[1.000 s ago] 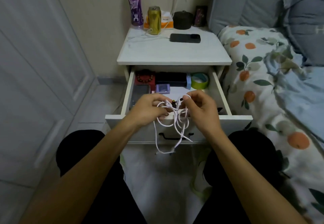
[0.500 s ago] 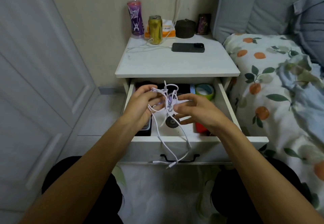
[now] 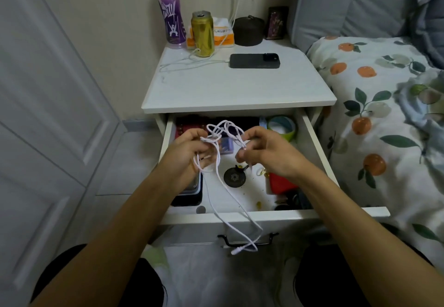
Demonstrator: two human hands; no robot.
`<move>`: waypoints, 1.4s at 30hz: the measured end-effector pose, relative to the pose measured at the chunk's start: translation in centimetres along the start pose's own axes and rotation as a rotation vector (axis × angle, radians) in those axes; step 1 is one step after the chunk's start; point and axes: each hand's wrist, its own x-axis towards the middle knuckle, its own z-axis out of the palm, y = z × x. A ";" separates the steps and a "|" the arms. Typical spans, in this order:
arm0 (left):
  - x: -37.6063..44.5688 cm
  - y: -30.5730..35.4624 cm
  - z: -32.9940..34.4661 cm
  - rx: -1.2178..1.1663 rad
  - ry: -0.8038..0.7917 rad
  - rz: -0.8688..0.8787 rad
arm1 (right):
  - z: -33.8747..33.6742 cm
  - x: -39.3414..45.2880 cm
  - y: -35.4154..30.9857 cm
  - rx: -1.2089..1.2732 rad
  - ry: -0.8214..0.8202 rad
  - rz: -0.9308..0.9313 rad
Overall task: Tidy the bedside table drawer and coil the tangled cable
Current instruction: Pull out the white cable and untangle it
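Phone (image 3: 255, 61), can (image 3: 202, 34) sat on counter (image 3: 237, 88) at 12 o'clock. Left hand (image 3: 189, 154), right hand (image 3: 266, 153) both gripped tangled white cable (image 3: 224, 131) over open drawer (image 3: 240, 218).

White cable (image 3: 217, 162), white bedside table w/ white worktop (image 3: 235, 90) and white drawer (image 3: 312, 138); drawer handle (image 3: 247, 240) black. On worktop: purple bottle (image 3: 171, 22) w/ white graffiti-type print + pinkish cap, gold can (image 3: 203, 34), orange & white box (image 3: 222, 34), dark brown round pot (image 3: 248, 32), black phone (image 3: 254, 61), thin white charging lead (image 3: 189, 63). In drawer: lime-green tape roll (image 3: 281, 128) w/ teal inner ring, small purple box (image 3: 227, 145), black round disc (image 3: 235, 177), red item (image 3: 280, 183), black case (image 3: 189, 194) at left. Bed sheet (image 3: 374, 119) white w/ orange fruit + dark green leaf pattern. Headboard cushion (image 3: 348, 1) grey-blue. Wardrobe door (image 3: 48, 114) pale grey-white. Wall (image 3: 108, 18) beige.
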 end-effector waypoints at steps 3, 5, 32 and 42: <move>0.2 -0.3 -0.8 0.341 0.065 -0.018 | -0.5 0.2 0.1 -0.008 0.142 -0.031; 0.1 -0.3 -0.9 0.460 0.052 -0.052 | -0.6 0.2 0.3 -0.064 0.177 -0.059; -2.0 -0.3 -0.6 0.338 0.005 -0.072 | -0.1 -1.4 0.5 -0.030 0.169 0.075; -2.0 -0.5 -0.2 -0.089 0.052 -0.068 | 1.1 -1.8 1.2 -0.150 0.279 0.141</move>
